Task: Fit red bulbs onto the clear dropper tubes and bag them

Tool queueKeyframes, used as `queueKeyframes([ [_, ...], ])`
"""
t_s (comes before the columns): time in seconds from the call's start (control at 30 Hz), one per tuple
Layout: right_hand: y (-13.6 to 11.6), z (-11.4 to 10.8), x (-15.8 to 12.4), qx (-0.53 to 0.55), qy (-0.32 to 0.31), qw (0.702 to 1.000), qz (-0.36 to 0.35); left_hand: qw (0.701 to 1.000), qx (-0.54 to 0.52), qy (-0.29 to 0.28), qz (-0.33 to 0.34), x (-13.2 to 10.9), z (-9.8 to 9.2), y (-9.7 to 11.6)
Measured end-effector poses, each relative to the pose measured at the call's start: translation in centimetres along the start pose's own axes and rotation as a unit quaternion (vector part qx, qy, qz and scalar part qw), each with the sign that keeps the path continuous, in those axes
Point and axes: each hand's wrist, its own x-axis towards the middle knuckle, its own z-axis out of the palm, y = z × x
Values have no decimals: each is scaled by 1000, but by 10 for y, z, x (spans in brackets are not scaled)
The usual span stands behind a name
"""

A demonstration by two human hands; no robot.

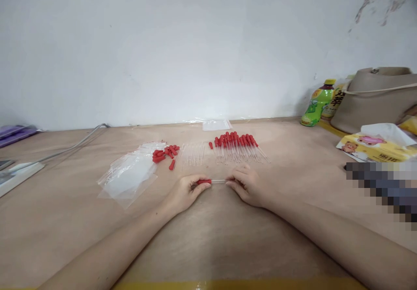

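Between thumb and fingers, my left hand [190, 190] pinches a red rubber bulb [204, 181]. A clear glass dropper tube [218, 181] runs level from the bulb's mouth to my right hand [246, 185], which grips its other end. My fingers hide how far the tube sits inside the bulb. Beyond my left hand lies a small heap of loose red bulbs [159, 156], beside a row of bare glass tubes [193, 154]. Past my right hand, several droppers with red bulbs fitted [233, 144] lie side by side. One single bulb [210, 145] rests at their left.
Clear zip bags [130, 173] are spread on the left, and another bag [216, 125] lies near the wall. A grey cable [78, 144] crosses the far left. On the right stand a green drink bottle [317, 103], a beige handbag [374, 99] and a yellow tissue pack [374, 144].
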Motion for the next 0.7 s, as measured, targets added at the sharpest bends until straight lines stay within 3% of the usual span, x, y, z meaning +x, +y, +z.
queueKeyframes([
  [0.17,-5,1,1,-35,19,999,-19,1000,-16,-21,-17,-4,1,7],
  [0.33,-9,1,0,-48,24,999,-9,999,-39,5,-25,-6,4,10],
  [0.7,-19,6,0,-70,0,997,19,998,43,-12,34,-9,4,7],
])
